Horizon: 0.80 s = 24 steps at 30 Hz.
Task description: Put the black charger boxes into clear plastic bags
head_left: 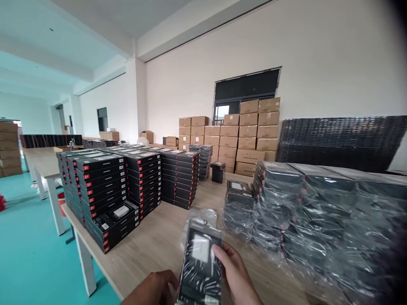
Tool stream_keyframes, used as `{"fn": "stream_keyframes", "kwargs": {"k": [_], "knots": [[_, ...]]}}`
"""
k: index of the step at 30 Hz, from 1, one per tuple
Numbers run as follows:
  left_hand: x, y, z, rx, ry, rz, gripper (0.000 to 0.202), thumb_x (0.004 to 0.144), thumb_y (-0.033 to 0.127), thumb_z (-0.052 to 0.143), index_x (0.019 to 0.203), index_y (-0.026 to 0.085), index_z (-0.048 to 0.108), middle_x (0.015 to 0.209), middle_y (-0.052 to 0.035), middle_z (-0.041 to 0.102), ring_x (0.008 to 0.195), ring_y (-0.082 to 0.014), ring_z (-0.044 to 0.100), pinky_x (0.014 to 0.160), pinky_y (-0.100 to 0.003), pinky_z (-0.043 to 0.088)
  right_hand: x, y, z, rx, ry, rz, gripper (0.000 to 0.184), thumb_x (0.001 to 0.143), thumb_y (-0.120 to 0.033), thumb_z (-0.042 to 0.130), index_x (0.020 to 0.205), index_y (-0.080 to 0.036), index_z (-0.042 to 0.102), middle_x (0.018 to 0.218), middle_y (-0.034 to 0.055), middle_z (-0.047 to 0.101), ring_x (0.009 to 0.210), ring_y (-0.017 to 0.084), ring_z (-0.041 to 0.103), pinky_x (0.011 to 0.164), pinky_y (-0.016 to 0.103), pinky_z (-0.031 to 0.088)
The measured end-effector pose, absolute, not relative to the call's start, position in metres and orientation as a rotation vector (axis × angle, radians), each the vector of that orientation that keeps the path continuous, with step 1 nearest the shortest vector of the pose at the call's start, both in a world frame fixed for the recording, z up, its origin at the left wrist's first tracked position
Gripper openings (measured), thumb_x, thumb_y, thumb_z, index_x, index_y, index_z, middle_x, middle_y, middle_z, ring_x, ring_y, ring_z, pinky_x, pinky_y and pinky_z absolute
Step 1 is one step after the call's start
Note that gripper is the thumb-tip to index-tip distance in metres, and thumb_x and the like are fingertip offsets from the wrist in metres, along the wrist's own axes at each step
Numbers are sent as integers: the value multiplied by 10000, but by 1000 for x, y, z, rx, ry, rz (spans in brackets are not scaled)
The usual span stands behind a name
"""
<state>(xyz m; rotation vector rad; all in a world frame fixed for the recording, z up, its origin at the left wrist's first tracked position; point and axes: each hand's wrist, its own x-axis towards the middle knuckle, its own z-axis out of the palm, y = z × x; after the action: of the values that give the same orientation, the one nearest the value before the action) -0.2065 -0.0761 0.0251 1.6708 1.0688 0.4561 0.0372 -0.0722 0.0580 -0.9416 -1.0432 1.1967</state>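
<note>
A flat black retail box (203, 264) with a white picture on its front sits inside a clear plastic bag, tilted up before me. My right hand (237, 271) is closed on its right edge, thumb on the front and fingers behind. Beside the box's lower left edge is my left hand (155, 288), its fingers curled and their tips partly hidden; what they pinch, if anything, does not show. Loose clear plastic (203, 216) spreads on the table (152, 241) behind the box.
Tall stacks of black boxes (101, 182) stand at left, with an opened box (119, 214) on a low pile. Plastic-wrapped box stacks (318, 212) fill the right side. Farther back are a small black stack (218, 173) and brown cartons (229, 137) by the wall.
</note>
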Motion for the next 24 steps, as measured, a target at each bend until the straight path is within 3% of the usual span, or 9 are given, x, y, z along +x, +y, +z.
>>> {"fn": "stream_keyframes", "kwargs": {"k": [2,5,8,11,16,19,21,24], "knots": [[-216,-78,24,1636,1073,483,510,595,255,761,1081,198,622,768,13,679,730,-163,601,694,-272,436,40,-69,54,-932,-880,1235,339,687,-468,746,874,-187,712,795,32,761,675,192,668,643,271,499],[-217,-80,36,1388,805,648,805,645,455,757,1349,238,434,1168,-83,637,1043,-250,600,860,-362,462,41,-68,54,-957,-853,1266,328,687,-459,754,842,-175,704,726,21,754,636,178,667,614,254,493],[-193,-81,56,1361,666,683,914,597,470,803,1381,222,401,1170,-112,639,1051,-296,601,847,-399,477,34,-70,57,-998,-886,1249,326,701,-490,732,776,-177,678,653,4,726,606,184,661,600,265,495],[-162,-79,71,1475,693,784,791,498,327,879,1210,177,569,1033,-83,700,987,-292,616,848,-359,469,27,-75,59,-998,-915,1235,382,700,-558,704,792,-190,655,692,17,714,633,200,659,590,285,507],[-145,-45,88,1605,799,1136,450,671,318,767,1054,149,603,951,-71,717,887,-235,631,802,-313,481,15,-77,39,-1100,-1242,1290,464,734,-621,620,922,-197,621,588,-42,580,445,108,498,393,192,335],[-134,-2,107,1711,849,1262,442,709,338,723,1080,148,575,1014,-84,703,926,-230,627,836,-320,482,7,-69,18,-1208,-1639,1083,261,831,-436,533,822,-192,626,516,-59,534,441,96,474,442,190,328],[-114,29,123,1797,847,1225,439,727,370,699,1071,126,578,1024,-102,700,916,-223,631,820,-316,489,3,-61,5,-1285,-1870,746,160,814,-260,507,752,-197,641,557,-31,608,521,114,543,514,203,355],[-68,67,144,1892,838,1103,455,719,408,710,1044,104,620,923,-89,720,782,-193,641,730,-297,497,3,-52,-8,-1406,-2049,376,183,747,-126,510,746,-230,661,689,-19,719,617,134,622,552,206,343]]}}
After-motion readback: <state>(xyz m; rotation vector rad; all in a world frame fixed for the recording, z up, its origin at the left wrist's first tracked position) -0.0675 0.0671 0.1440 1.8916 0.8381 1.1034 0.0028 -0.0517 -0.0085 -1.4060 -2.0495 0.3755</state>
